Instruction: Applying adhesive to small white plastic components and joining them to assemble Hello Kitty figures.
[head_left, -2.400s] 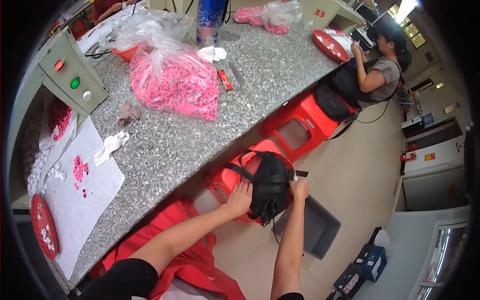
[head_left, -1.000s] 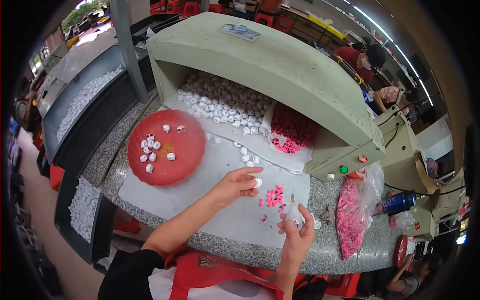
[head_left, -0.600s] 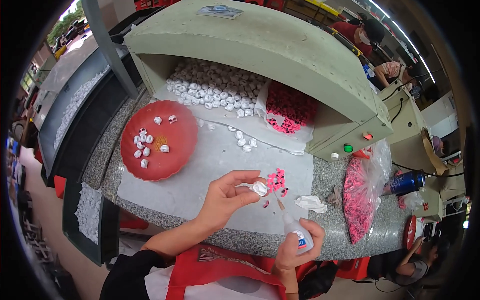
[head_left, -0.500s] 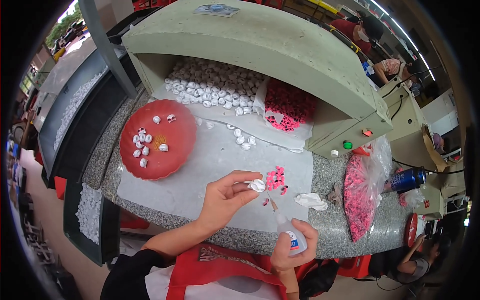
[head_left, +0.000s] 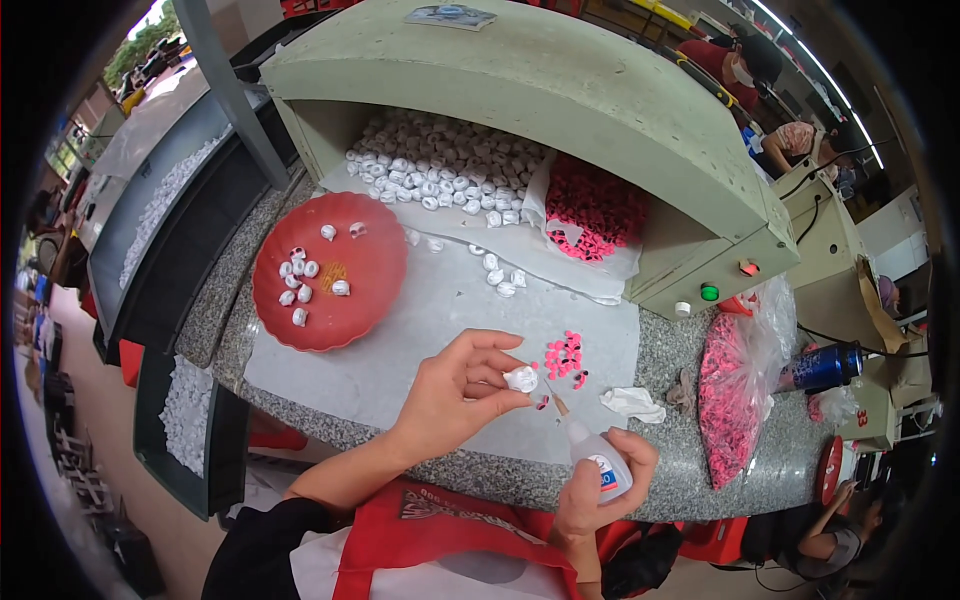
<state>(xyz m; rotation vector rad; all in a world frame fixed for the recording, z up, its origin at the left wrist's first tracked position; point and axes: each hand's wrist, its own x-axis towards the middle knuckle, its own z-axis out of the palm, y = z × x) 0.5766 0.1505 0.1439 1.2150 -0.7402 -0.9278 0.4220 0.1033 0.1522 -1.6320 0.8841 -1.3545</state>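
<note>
Between the thumb and fingers of my left hand (head_left: 440,400) is a small rounded white moulded piece (head_left: 520,379). My right hand (head_left: 600,500) is closed around a translucent squeeze bottle (head_left: 612,474) with a thin needle-like nozzle. The bottle is tilted, and its tip points up toward the white piece. I cannot tell whether they touch. Just beyond them on white paper (head_left: 420,310) lie several small pink pieces with dark marks (head_left: 563,356). To the left, a red scalloped plate (head_left: 375,290) carries several more white pieces.
Ahead, a pale green arched cabinet (head_left: 560,95) shelters a heap of white pieces (head_left: 430,165) and a pile of pink ones (head_left: 592,215). A bag of pink pieces (head_left: 730,390), crumpled tissue (head_left: 633,403) and a blue can (head_left: 825,366) stand right. Bins of white pieces (head_left: 185,415) are left.
The view has shifted slightly, moving the bench rightward in the picture. My left index finger has lifted away from the white piece. The bottle has moved a little to the right.
</note>
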